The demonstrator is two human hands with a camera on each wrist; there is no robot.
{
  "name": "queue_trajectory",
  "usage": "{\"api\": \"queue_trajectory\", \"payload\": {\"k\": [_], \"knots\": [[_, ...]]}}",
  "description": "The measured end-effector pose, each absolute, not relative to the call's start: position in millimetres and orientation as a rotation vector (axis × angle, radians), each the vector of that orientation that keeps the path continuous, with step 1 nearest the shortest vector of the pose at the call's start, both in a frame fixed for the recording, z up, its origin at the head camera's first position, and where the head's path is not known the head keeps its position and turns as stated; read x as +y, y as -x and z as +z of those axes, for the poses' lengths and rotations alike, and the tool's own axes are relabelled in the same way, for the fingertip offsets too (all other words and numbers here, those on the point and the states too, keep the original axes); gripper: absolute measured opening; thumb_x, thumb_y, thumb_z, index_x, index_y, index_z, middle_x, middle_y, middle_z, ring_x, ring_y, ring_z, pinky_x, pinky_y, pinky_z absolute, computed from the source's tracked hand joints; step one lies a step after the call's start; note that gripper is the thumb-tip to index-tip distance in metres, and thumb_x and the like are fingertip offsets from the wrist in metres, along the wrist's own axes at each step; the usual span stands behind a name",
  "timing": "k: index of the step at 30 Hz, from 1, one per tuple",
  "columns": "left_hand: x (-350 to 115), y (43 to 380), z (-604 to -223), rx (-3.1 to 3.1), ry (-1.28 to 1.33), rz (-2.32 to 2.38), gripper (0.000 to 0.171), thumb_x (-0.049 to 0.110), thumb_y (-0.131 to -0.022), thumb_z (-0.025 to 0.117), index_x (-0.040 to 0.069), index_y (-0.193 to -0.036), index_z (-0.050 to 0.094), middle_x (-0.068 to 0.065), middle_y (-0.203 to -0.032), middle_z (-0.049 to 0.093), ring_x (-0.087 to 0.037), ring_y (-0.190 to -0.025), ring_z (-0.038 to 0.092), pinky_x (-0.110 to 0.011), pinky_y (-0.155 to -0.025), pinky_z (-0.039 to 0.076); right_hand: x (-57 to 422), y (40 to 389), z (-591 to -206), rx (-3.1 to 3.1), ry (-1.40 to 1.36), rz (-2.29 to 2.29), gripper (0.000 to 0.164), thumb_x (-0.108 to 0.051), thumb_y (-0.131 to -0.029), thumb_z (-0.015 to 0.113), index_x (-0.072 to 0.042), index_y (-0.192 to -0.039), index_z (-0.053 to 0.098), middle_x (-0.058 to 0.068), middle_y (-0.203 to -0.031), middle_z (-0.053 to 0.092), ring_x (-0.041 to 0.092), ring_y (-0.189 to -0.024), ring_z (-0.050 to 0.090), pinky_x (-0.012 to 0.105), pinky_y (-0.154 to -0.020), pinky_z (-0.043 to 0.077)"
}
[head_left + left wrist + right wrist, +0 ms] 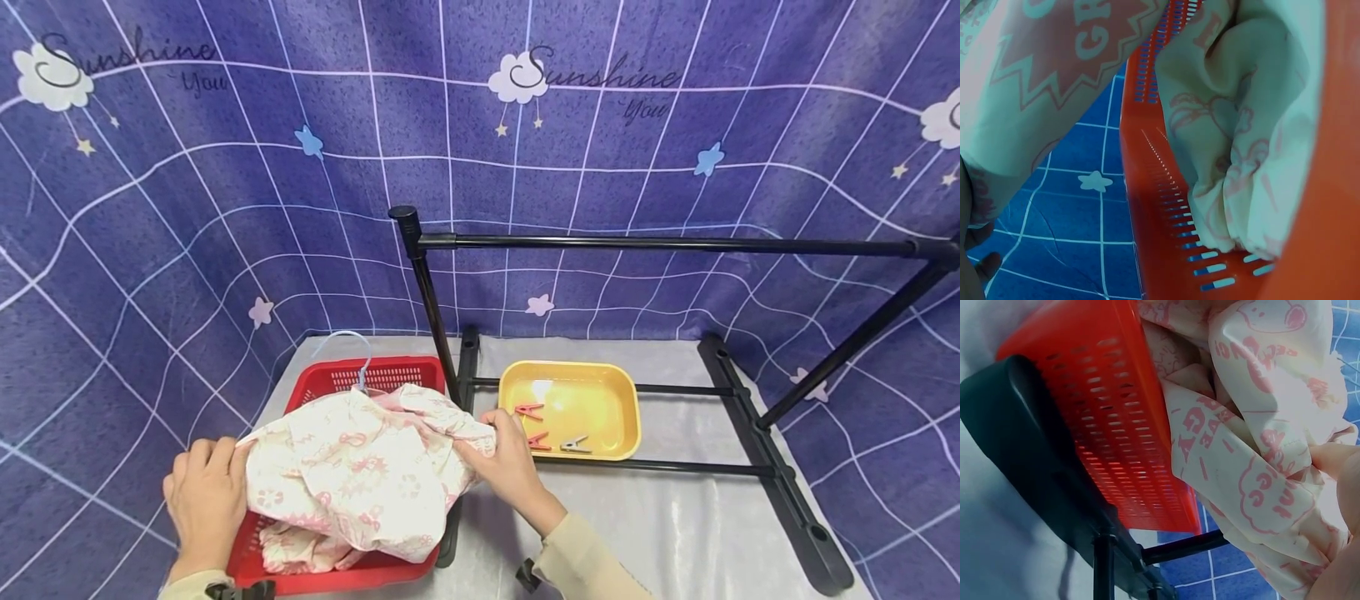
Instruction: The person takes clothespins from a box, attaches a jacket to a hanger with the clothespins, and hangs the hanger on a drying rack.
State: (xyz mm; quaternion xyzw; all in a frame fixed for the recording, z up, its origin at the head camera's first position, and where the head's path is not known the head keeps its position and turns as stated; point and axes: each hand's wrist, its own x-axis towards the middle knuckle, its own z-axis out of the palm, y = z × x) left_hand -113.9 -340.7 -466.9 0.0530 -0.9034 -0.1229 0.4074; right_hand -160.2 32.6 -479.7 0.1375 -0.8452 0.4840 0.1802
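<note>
Spread between both hands is a white garment [367, 475] with pink printed pictures and letters, bunched over the red basket [318, 375]. A light blue hanger [365, 367] shows its hook above the garment's top edge; the rest of it is hidden under the cloth. My left hand [204, 496] grips the garment's left end, just outside the basket's left side. On the other side my right hand [510, 458] pinches the right end between thumb and fingers, beside the rack's upright. Beneath it, more cloth of the same print [303, 550] lies in the basket.
A black rack [660, 243] stands at the right, its near upright close behind the garment and its feet on the pale table [660, 517]. Between its feet sits a yellow tray [630, 400] with several clothespins [575, 445]. A purple patterned curtain [585, 183] surrounds the table.
</note>
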Motion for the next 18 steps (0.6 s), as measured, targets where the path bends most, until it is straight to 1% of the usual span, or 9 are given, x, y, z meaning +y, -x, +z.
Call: {"api": "queue_trajectory", "payload": {"k": [7, 18], "knots": [[-338.3, 116.5, -465.9, -2.253, -0.123, -0.341, 0.024, 0.023, -0.087, 0.057, 0.0, -0.085, 0.05, -0.022, -0.088, 0.043, -0.046, -0.079, 0.037, -0.053, -0.064, 0.023, 34.9, 160.4, -483.0, -2.387, -0.401, 1.389, 0.04, -0.034, -0.07, 0.076, -0.015, -0.095, 0.051, -0.006, -0.085, 0.047, 0.01, -0.078, 0.042, 0.025, -0.066, 0.036], [-333.2, 117.2, -466.3, -2.24, -0.138, -0.438, 0.026, 0.022, -0.088, 0.056, 0.0, -0.08, 0.046, -0.021, -0.082, 0.037, -0.044, -0.077, 0.035, -0.053, -0.066, 0.021, 38.7, 160.0, -483.1, -2.41, -0.417, 1.402, 0.041, -0.036, -0.071, 0.075, -0.015, -0.096, 0.051, -0.006, -0.086, 0.048, 0.01, -0.079, 0.044, 0.027, -0.067, 0.037]]}}
